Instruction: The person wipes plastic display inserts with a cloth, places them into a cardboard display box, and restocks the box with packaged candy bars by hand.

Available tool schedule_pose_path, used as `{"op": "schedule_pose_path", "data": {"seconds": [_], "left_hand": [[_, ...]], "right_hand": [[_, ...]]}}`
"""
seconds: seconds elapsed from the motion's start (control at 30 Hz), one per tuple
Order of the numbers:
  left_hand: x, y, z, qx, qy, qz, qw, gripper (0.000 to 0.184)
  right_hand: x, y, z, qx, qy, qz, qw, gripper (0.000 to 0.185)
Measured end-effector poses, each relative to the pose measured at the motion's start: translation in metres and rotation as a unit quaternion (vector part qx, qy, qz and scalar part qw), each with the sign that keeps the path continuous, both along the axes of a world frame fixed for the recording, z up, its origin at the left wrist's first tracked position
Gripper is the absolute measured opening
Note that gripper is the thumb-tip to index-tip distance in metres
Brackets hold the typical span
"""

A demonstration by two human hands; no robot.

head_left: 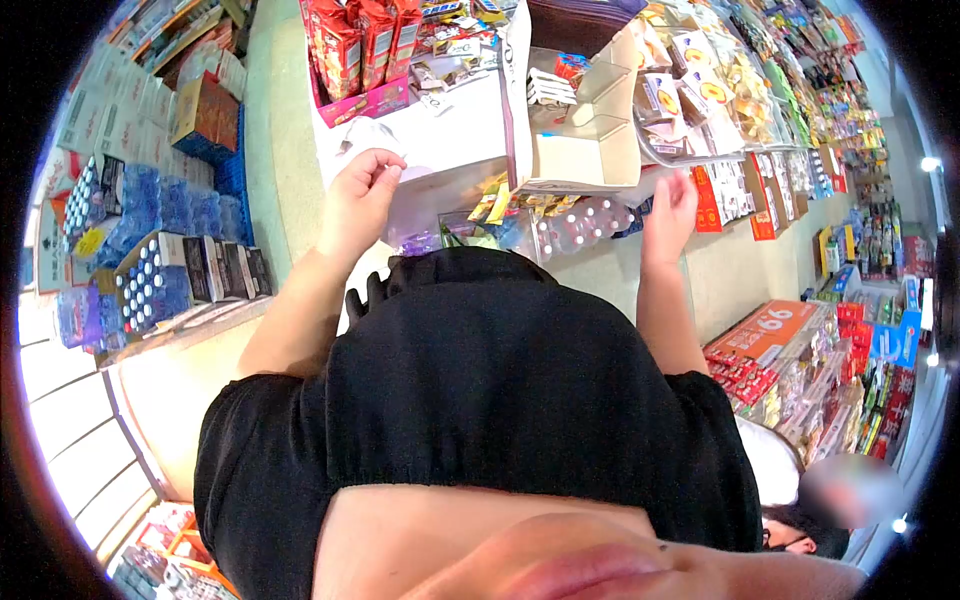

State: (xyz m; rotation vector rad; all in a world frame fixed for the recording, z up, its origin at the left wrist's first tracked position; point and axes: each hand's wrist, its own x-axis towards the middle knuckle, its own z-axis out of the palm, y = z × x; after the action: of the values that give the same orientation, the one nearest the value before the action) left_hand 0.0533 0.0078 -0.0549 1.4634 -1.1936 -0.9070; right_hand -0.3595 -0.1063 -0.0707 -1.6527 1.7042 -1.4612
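Observation:
My left hand [365,195] is over the front left of a white counter top [450,150], its thumb and forefinger pinched together. Whatever is in that pinch is too small to make out. Just beyond the fingertips lies a crumpled whitish piece [368,135], perhaps plastic. A cream display box [585,165] with clear dividers stands between my hands, holding a few small packets [550,88]. My right hand [670,215] is raised beside the box's right side, near bagged snacks [690,115]. Its fingers are slightly blurred and loosely bent apart, with nothing visible in them.
A pink carton of red snack packs [345,50] stands at the counter's back left. Bottles [585,225] sit below the counter front. Stacked water packs [170,200] are on the left; a shelf with an orange sign [765,330] is on the right. Another person [800,530] is at lower right.

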Motion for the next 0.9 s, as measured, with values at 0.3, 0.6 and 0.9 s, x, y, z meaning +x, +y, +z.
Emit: {"op": "schedule_pose_path", "data": {"seconds": [0.3,0.6,0.9], "left_hand": [[0.040,-0.015,0.000,0.114,0.110,-0.325,0.932,0.022],[-0.008,-0.014,0.018,0.206,0.240,-0.541,0.779,0.032],[-0.129,0.066,0.120,-0.054,0.249,-0.802,0.541,0.064]], "right_hand": [[0.018,0.234,-0.132,0.518,0.192,0.028,0.833,0.038],[0.171,0.467,-0.130,0.564,0.006,-0.110,0.819,0.035],[0.276,0.771,-0.281,0.706,0.074,-0.062,0.702,0.031]]}}
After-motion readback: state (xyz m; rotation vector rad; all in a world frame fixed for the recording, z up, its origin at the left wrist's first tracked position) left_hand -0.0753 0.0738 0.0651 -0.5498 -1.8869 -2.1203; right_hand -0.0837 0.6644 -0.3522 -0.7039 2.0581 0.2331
